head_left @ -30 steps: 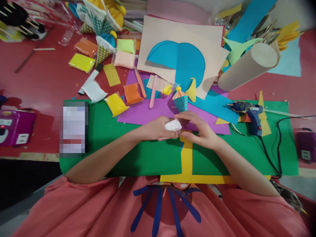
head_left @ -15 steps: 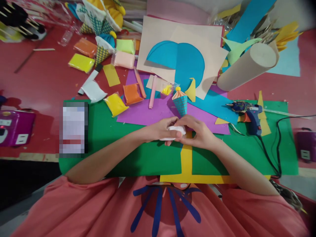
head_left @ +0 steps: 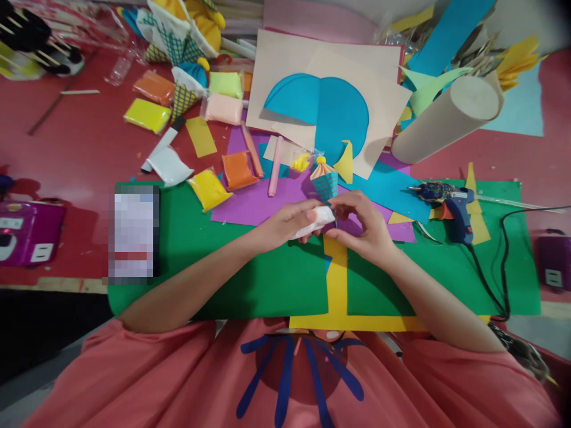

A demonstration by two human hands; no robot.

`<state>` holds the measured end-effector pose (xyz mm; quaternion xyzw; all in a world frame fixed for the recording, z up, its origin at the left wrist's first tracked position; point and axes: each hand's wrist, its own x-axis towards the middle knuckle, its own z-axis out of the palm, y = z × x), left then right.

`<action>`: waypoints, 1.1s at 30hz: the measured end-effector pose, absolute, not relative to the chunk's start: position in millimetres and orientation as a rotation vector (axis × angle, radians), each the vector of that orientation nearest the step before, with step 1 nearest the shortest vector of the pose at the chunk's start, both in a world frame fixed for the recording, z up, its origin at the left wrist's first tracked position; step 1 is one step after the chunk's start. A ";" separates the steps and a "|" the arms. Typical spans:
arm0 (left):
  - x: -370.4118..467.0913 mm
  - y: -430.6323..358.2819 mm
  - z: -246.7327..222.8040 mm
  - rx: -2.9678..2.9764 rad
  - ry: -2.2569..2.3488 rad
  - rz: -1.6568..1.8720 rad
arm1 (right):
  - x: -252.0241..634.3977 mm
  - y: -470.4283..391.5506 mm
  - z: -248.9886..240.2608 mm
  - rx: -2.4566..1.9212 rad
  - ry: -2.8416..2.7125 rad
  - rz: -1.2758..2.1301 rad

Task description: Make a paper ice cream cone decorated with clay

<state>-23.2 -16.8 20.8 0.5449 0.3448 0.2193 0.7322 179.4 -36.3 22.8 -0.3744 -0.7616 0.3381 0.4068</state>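
A white clay lump (head_left: 317,219) was held in the left hand (head_left: 285,224), grip clamped on it. Its end was pinched by the right hand (head_left: 363,229), above the green sheet (head_left: 250,279).

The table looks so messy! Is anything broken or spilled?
Nothing looks broken or spilled. It is crowded: clay packets, paper scraps and a cardboard tube lie scattered. The glue gun rests on its side on the green sheet. Both hands hold a white lump.
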 end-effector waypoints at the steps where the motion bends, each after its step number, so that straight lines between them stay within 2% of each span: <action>1: -23.5 -16.7 20.9 1.213 0.771 0.510 | 179.9 -36.5 23.0 -0.968 -1.895 0.819; 7: -22.4 -15.9 23.6 1.301 0.876 0.620 | 180.5 -39.2 26.2 -0.947 -1.952 0.700; 28: -26.9 -21.1 15.6 1.758 0.879 0.658 | 179.4 -35.3 28.8 -1.143 -1.746 1.086; 33: -29.1 -22.9 8.1 1.813 0.899 0.637 | 179.5 -33.6 25.2 -1.132 -1.796 1.081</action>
